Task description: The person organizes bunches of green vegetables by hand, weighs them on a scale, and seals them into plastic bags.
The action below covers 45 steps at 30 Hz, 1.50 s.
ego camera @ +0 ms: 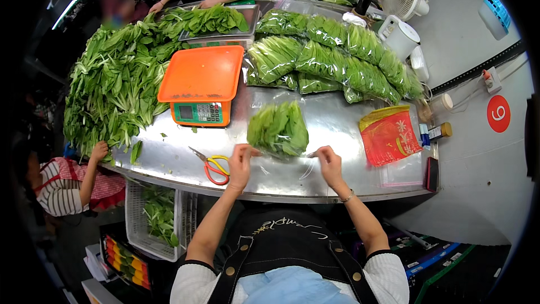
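A clear plastic bag of leafy greens point(278, 128) lies on the steel table in front of me, its near edge towards my body. My left hand point(240, 166) pinches the left corner of that edge between thumb and fingers. At the right corner, my right hand point(330, 168) grips the plastic the same way. Scissors point(209, 164) with red and yellow handles rest just left of my left hand, blades slightly apart. Beyond them stands an orange weighing scale point(200, 78) with a bare pan.
Loose greens point(122, 76) heap on the left. Filled bags point(325, 61) are stacked at the back right. A red and yellow printed bag point(390, 135) lies right, near a phone-like object point(431, 174). Co-workers' hands point(100, 150) touch greens left and back. A white crate point(149, 219) stands below.
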Each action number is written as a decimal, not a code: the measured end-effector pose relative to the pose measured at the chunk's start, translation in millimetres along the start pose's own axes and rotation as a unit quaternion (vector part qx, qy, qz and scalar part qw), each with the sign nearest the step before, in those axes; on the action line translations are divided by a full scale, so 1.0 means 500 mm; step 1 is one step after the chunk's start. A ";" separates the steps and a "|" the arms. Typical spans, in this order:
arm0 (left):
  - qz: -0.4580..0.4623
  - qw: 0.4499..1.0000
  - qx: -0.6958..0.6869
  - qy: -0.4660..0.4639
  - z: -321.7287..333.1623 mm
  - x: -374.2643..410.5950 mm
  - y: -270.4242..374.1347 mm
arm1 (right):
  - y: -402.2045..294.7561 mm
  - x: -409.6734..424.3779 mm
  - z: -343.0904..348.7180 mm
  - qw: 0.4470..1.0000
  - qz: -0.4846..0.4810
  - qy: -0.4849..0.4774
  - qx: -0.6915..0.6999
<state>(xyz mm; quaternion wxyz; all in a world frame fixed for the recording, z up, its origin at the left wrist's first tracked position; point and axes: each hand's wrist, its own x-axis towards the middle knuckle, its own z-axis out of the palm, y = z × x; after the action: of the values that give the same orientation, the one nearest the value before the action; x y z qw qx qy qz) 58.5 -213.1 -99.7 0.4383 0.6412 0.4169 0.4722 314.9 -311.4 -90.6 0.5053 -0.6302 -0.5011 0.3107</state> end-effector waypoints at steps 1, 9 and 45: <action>-0.068 0.996 -0.062 -0.003 -0.007 0.003 -0.019 | 0.026 0.013 -0.007 0.982 0.058 0.042 0.176; -0.275 0.932 -0.228 -0.056 -0.036 -0.014 -0.066 | 0.052 0.023 -0.044 0.958 0.169 -0.124 0.198; -0.144 0.880 0.452 0.018 0.126 0.204 -0.172 | 0.037 0.208 0.074 0.956 -0.071 0.148 -0.243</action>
<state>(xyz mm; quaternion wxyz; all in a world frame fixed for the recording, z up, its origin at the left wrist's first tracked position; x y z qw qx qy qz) 130.6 -103.8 -167.9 0.1569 0.6935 0.6809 0.1758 319.1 -201.0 -107.0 0.4261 -0.7356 -0.5246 0.0463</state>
